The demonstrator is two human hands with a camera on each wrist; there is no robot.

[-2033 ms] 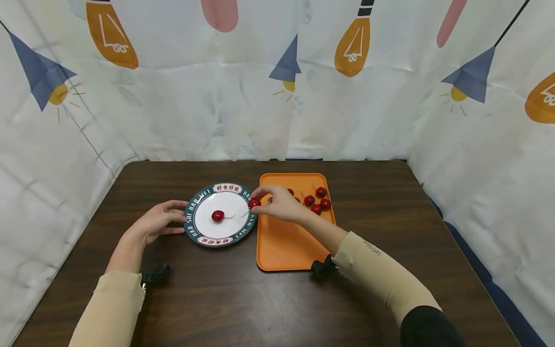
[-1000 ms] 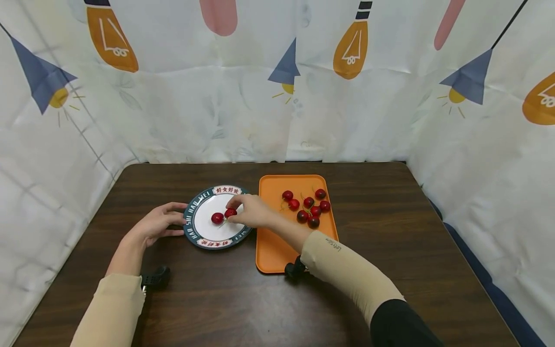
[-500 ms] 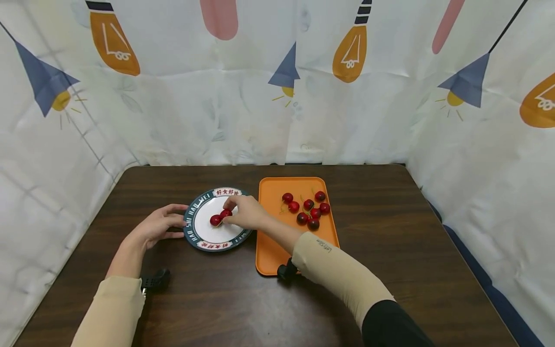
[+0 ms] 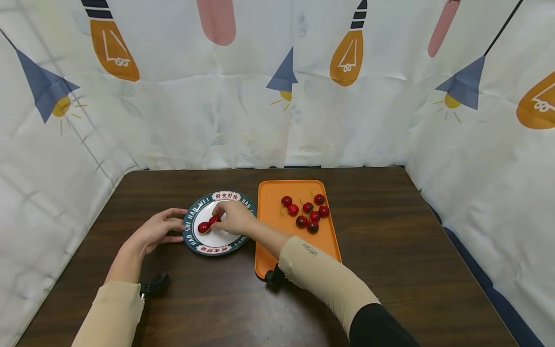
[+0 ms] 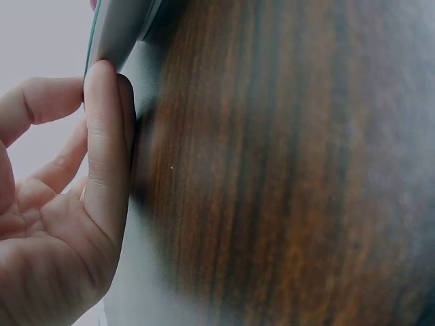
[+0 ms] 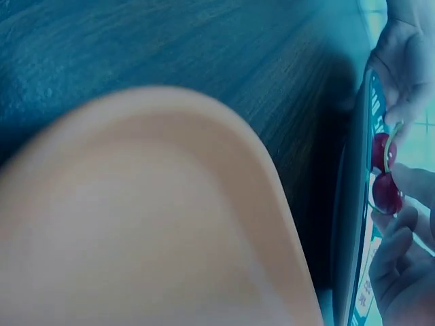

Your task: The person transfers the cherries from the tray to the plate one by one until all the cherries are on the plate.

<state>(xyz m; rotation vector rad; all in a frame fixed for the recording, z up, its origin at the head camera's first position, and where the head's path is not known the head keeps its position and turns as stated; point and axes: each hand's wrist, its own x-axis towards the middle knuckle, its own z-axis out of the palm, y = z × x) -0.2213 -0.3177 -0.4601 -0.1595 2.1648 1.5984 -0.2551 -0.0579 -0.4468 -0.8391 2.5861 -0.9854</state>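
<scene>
In the head view, my right hand (image 4: 236,219) reaches over the round white plate (image 4: 197,243) with a dark green lettered rim. Its thumb and fingertips pinch a red cherry (image 4: 214,220) low over the plate. Right beside that cherry lies another cherry (image 4: 203,228); the right wrist view shows a green stem across the pair. My left hand (image 4: 158,230) holds the plate's left rim. The left wrist view has one fingertip (image 5: 64,95) on the rim's upper edge and another finger along its outer side.
An orange tray (image 4: 270,243) stands right of the plate, with several cherries (image 4: 308,207) grouped in its far half. My right forearm crosses the tray's near part. Both rest on a dark wooden table (image 4: 390,250), with a printed white curtain (image 4: 243,120) behind.
My right hand has carried a cherry from the plate's right rim leftward, up against the other cherry, and both have shifted further left. My left hand has stayed at the rim.
</scene>
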